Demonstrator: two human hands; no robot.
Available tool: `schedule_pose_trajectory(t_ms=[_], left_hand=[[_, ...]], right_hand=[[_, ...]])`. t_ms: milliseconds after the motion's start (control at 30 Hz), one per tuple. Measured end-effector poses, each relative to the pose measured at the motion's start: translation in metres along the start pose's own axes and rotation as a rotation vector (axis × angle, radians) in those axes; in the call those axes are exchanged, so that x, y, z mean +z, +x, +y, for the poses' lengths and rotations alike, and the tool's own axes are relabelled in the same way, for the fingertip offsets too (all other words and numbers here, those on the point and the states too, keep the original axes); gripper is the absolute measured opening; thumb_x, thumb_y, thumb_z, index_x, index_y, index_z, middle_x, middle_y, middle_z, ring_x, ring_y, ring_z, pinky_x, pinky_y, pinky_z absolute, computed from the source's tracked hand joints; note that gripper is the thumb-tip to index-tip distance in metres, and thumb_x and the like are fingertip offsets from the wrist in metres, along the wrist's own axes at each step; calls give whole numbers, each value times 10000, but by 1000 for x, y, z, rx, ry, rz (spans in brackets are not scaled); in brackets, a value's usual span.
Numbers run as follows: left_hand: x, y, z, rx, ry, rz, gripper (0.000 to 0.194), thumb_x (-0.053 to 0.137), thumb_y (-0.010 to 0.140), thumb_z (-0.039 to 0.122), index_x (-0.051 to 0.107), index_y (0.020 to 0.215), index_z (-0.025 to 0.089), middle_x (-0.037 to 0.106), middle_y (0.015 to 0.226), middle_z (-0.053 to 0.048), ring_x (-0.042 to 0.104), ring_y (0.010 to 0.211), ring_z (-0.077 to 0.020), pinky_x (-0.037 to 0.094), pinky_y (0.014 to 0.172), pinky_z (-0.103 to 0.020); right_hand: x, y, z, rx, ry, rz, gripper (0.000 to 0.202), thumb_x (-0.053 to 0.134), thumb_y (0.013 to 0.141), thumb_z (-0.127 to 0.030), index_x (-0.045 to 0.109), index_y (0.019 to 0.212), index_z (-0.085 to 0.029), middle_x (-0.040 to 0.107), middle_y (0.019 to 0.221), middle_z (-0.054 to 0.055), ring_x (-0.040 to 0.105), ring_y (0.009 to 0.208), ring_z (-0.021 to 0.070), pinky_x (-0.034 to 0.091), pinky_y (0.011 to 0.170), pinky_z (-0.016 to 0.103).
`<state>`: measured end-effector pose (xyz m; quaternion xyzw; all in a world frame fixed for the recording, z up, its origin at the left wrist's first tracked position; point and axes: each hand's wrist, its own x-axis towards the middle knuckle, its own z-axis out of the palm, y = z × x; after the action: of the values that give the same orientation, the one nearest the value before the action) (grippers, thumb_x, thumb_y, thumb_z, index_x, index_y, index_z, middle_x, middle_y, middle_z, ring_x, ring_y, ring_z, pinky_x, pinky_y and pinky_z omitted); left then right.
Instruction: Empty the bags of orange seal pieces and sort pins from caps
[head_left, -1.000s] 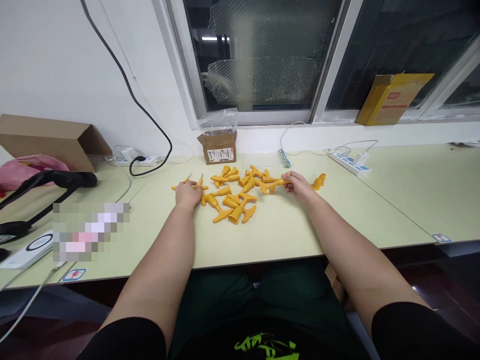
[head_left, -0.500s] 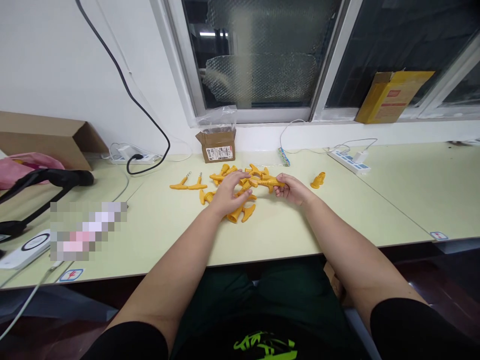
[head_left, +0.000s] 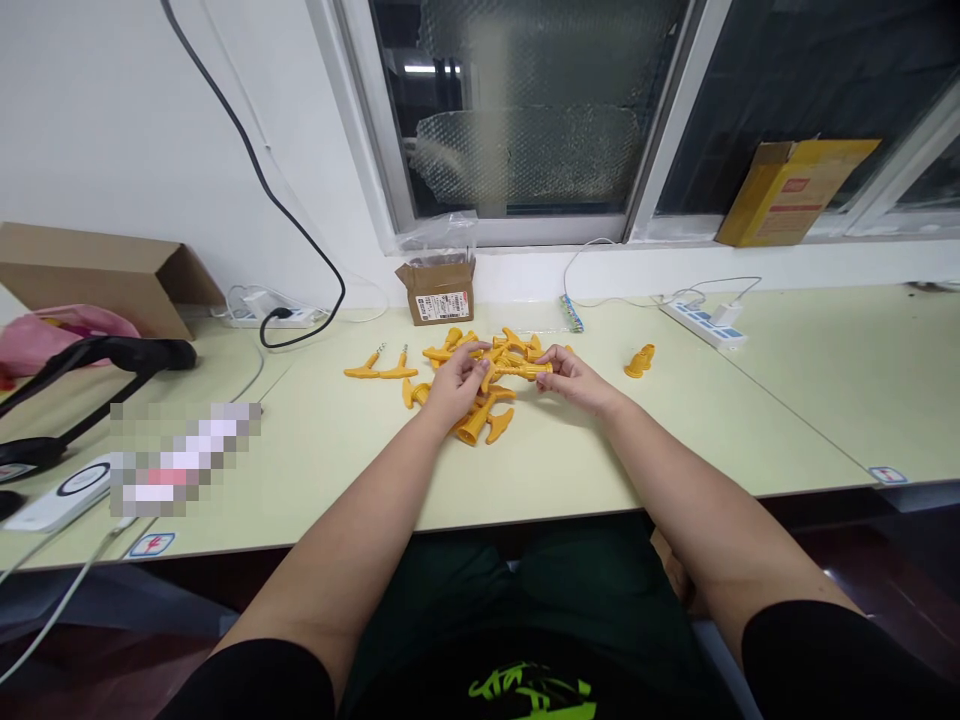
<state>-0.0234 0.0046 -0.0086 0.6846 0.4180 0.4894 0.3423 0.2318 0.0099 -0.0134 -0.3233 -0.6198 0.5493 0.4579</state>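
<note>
A yellow T-handled piece [head_left: 517,370] is held level between both hands, over a pile of yellow plastic parts [head_left: 472,428]. My left hand [head_left: 454,385] grips its crossbar end between thumb and fingers. The tube end on the right is pinched by my right hand [head_left: 571,380]. Left of the pile lie two yellow T-shaped handles with metal spirals [head_left: 364,370] [head_left: 399,368]. One yellow cone-shaped part [head_left: 639,361] stands apart on the right.
Behind the pile sits a small cardboard box [head_left: 437,292]. Power strips lie at the back left [head_left: 304,318] and right [head_left: 703,325]. A black strap-like frame [head_left: 112,385], white charging pad [head_left: 71,495] and large carton [head_left: 90,270] occupy the left.
My left hand has closed on the crossbar end of the yellow piece. My right hand has moved slightly left with the tube end, and the view has shifted a little.
</note>
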Motion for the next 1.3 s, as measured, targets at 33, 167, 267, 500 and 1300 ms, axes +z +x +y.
schedule_pose_trajectory(t_ms=[33,167,267,500,1300], left_hand=[[0,1,-1,0,1,0,417,618,960,526,687,1279,267,567,733,-18,563,616,-170,528,651,-338],[-3,4,-2,-73,-147,-54,421,623,920,398,715,1299,240,619,789,-44,628,664,-197,572,715,-400],[-7,5,0,-119,-274,-141,560,662,803,269,678,1361,222,664,890,-53,695,752,-209,598,822,-434],[-11,2,-3,-114,-230,-173,553,797,768,296,683,1296,180,564,801,14,642,716,-137,595,831,-356],[-17,6,-3,-132,-251,89,447,705,910,485,464,1213,262,590,640,73,570,503,-114,477,535,-228]], right_hand=[[0,0,0,-17,-25,1,483,896,720,-494,556,954,-242,696,855,-20,627,754,153,550,789,360],[0,0,-2,-54,-79,21,473,878,732,-507,549,948,-244,691,883,-12,620,768,162,540,781,356],[-2,0,-1,-31,-68,29,493,869,734,-534,547,973,-246,719,915,6,633,768,165,541,798,359],[-4,0,-1,32,21,21,554,900,700,-577,556,976,-243,744,851,17,634,686,150,535,730,325],[-10,7,15,-172,-284,226,399,781,709,-426,497,928,-252,627,1054,30,595,863,190,511,759,327]])
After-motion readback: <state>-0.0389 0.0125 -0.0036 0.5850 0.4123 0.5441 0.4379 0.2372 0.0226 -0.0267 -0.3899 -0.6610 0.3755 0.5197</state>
